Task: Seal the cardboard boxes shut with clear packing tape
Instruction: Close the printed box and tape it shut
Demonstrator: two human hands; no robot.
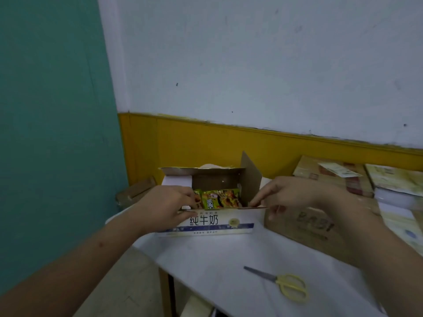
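An open white milk carton box [219, 221] with blue print stands on the white table [219, 259]. Green snack packets [219, 199] lie inside it. Its far flap and right side flap [251, 177] stand up. My left hand [169, 205] grips the near flap at the box's left end. My right hand [281, 195] pinches the near flap's edge at the right end. No tape roll is in view.
Yellow-handled scissors [286, 284] lie on the table near the front. A brown cardboard box [304, 227] sits right of the milk box, with more flat boxes [332, 175] stacked behind. Another brown box [135, 191] sits low at the left by the green wall.
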